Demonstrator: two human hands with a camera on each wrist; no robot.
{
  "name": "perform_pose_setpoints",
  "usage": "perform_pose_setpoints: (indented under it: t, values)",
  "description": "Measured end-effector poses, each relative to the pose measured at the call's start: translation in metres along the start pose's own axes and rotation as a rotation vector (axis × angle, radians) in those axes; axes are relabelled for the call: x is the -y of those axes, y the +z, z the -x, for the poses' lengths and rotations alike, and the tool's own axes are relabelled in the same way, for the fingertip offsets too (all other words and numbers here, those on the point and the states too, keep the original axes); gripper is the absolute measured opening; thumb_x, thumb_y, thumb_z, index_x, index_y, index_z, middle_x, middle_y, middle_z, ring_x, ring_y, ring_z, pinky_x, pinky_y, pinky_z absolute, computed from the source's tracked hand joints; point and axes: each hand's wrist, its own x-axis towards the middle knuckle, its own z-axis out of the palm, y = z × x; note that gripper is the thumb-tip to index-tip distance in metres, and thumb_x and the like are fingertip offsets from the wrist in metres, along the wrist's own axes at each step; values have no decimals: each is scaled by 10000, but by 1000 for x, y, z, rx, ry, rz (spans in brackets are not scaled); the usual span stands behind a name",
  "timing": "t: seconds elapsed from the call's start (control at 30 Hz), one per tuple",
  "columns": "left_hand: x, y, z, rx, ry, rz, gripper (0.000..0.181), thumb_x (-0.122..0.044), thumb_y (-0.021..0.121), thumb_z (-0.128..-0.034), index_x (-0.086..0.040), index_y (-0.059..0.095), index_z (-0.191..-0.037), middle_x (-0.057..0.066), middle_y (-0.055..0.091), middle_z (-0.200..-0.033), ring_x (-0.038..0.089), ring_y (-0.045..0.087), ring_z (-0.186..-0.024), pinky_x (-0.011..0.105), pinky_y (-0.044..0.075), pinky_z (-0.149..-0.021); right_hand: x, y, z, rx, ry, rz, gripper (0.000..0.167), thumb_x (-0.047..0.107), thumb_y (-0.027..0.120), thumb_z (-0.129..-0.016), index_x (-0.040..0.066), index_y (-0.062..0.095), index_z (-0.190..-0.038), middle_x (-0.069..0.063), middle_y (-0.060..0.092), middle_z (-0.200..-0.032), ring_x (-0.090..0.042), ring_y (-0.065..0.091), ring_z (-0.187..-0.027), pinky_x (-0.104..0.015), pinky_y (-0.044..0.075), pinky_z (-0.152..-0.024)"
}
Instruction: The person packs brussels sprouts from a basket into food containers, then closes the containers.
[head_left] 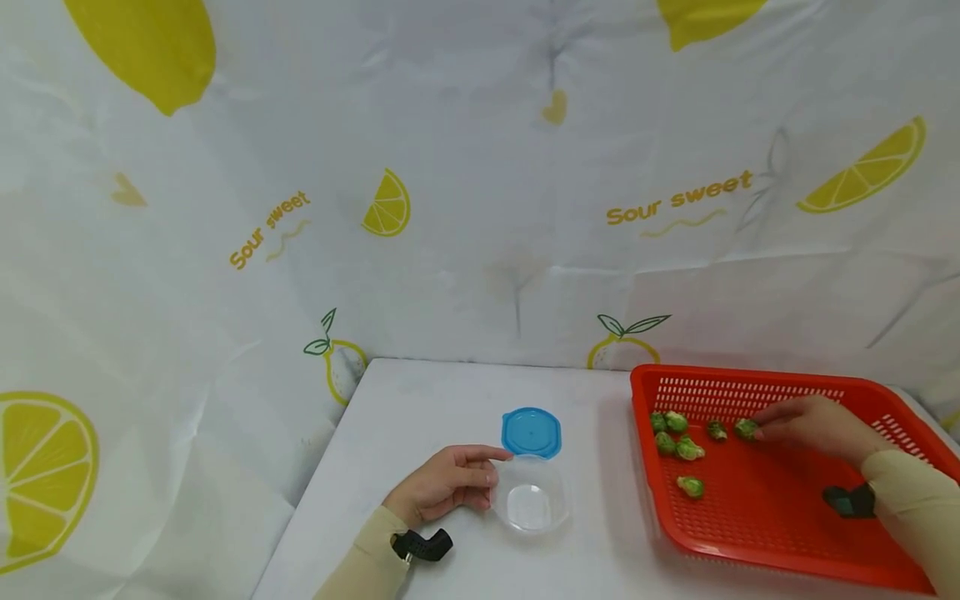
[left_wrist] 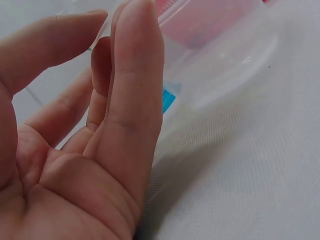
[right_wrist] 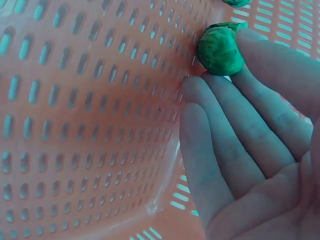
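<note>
Inside the red basket (head_left: 780, 517), near its far wall (head_left: 720, 398), pinching a sprout (head_left: 746, 429) in the right hand (head_left: 819, 427): squeeze lightly, resting the relaxed fingers of the left hand (head_left: 448, 483) against the clear container (head_left: 529, 505)

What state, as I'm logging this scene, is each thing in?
Clear container: upright, uncovered, looks empty
Blue lid: off, lying flat behind the container
Red basket: upright, open-topped, holding sprouts
Held sprout: pinched by the right hand, inside the basket
Other sprouts: lying loose in the basket
Left hand: at the container's rim; whether it grips is unclear
</note>
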Motion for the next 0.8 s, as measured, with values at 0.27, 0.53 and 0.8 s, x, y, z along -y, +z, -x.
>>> perform_pose_setpoints:
  t: [0.27,0.53,0.8]
  values:
    - [2,-3,0,18,10,25,527,-114,747,-1012,-67,613,-1520,-21,683,-931,83,713,-740,265,667,-797,4,0,-2,-27,4,24,527,403,845,-935,-37,787,-1218,-189,800,-1123,-300,708,-1015,-362,583,-788]
    - [2,-2,0,40,10,32,522,-99,730,-1021,-57,605,-1526,-21,687,-953,91,725,-758,275,669,-807,5,3,-1,-29,36,-23,473,340,857,-931,-40,788,-1205,-164,804,-1092,-266,698,-986,-522,618,-863]
    - [0,0,0,23,9,9,521,-190,760,-1021,-40,626,-1502,-20,693,-900,72,698,-782,269,667,-822,8,1,1,-19,41,-1,486,363,863,-923,-38,789,-1189,-164,800,-1082,-279,688,-983,-542,604,-859]
